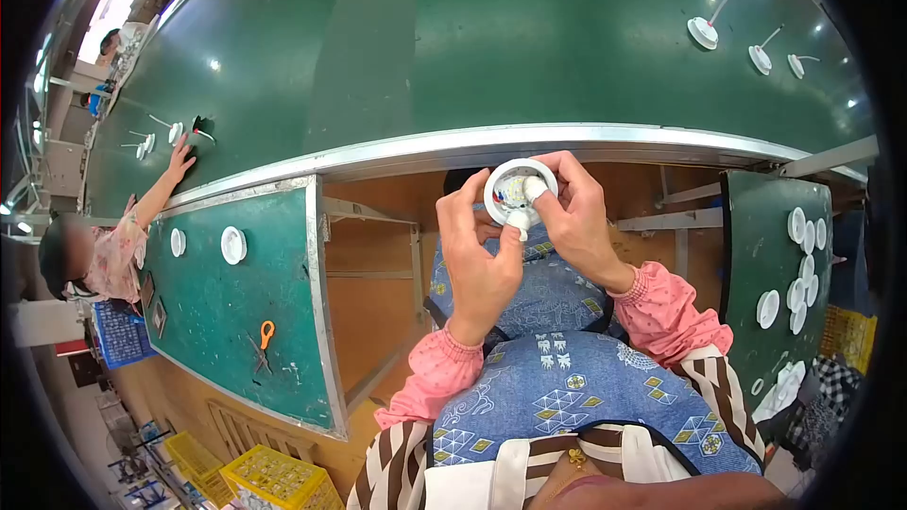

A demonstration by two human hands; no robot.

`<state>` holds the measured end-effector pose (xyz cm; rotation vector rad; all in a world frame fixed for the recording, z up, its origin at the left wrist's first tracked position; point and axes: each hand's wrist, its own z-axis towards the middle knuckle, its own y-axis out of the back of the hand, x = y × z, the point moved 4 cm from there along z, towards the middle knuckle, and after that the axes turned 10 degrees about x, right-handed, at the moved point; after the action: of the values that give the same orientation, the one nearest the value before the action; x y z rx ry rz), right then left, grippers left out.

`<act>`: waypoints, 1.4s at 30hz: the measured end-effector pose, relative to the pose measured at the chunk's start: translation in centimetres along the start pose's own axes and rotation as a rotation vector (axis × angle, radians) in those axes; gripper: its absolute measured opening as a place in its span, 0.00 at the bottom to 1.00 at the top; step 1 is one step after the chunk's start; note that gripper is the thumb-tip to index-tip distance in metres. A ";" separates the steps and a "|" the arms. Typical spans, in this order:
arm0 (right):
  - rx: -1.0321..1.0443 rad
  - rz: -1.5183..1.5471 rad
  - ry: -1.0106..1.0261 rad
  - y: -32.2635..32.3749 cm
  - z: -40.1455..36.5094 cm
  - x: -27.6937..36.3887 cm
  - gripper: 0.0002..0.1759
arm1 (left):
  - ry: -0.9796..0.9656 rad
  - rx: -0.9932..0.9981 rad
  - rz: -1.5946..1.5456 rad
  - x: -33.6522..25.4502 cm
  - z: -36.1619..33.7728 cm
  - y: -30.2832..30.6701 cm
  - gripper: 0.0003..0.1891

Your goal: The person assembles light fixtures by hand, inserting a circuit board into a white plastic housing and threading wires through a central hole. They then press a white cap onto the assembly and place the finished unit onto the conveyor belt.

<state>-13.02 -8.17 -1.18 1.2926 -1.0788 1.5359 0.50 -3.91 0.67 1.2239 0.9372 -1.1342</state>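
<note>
Item: one round white cup [511, 191], opening turned up toward my view, no long axis in the face. Position: between my two hands, in front of the table [444, 137] edge. Left hand [482, 269]: fingers curved round the left rim, white-tipped thumb pressed to the near rim. Right hand [584, 227]: fingers bracing the right rim, white-tipped thumb reaching inside. Nearer hand: neither; both touch it.
</note>
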 end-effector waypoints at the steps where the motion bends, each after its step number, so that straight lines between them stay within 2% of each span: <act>1: -0.016 0.029 0.011 -0.2 -0.1 0.1 0.13 | 0.017 -0.050 -0.095 0.2 -0.1 -0.3 0.24; 2: -0.030 0.060 0.020 -0.2 -0.2 0.2 0.13 | 0.036 -0.102 -0.189 0.5 -0.3 -0.4 0.23; 3: -0.002 -0.046 0.033 1.2 -0.6 0.9 0.12 | 0.050 -0.122 -0.299 0.9 -0.4 -2.4 0.23; 5: 0.033 -0.101 0.083 0.8 -0.7 1.6 0.11 | 0.094 -0.135 -0.361 1.1 -0.6 -2.1 0.22; 7: 0.120 -0.209 0.041 1.1 -0.5 2.5 0.10 | 0.039 -0.157 -0.249 0.5 -0.7 -1.8 0.21; 11: 0.215 -0.305 -0.005 1.3 0.0 3.3 0.10 | 0.041 -0.115 -0.225 0.4 -0.7 -1.4 0.18; 14: 0.161 -0.225 -0.021 1.0 -0.7 2.6 0.10 | 0.080 -0.080 -0.256 0.1 -0.6 -1.0 0.17; 17: 0.028 -0.228 0.072 0.6 -1.0 1.7 0.08 | 0.135 -0.012 -0.287 0.9 0.2 -0.6 0.15; 20: -0.029 -0.245 0.033 0.7 -0.8 -0.7 0.07 | 0.210 0.064 -0.272 2.6 0.8 -0.3 0.14; 22: -0.054 -0.143 0.051 0.4 -0.5 -0.6 0.07 | 0.249 0.102 -0.302 2.7 1.2 -0.4 0.15; 26: -0.016 -0.060 -0.012 0.3 0.1 0.4 0.08 | 0.101 0.051 -0.350 1.5 1.5 -0.6 0.21; 30: 0.037 -0.040 -0.070 0.6 0.5 -0.6 0.09 | 0.087 -0.060 -0.354 0.7 1.1 -1.0 0.23; 33: 0.116 -0.084 -0.062 0.6 0.9 -0.2 0.10 | 0.077 -0.012 -0.033 1.5 1.2 -0.2 0.23; 37: 0.175 -0.268 -0.045 1.3 0.9 1.3 0.11 | 0.080 -0.012 0.107 0.4 1.2 0.0 0.21; 40: 0.075 -0.353 0.104 1.2 0.5 1.3 0.11 | 0.035 -0.009 0.154 -0.7 2.0 -0.7 0.20; 41: -0.038 -0.331 0.239 1.1 0.7 0.4 0.09 | 0.042 0.002 0.118 -0.6 2.3 -0.7 0.20; 42: -0.045 -0.327 0.186 1.2 0.8 0.4 0.08 | 0.093 0.005 0.101 0.4 2.4 -0.8 0.21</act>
<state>-14.04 -9.24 -0.88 1.2015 -0.7385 1.3461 -0.35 -6.32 0.43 1.3226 0.9319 -1.0077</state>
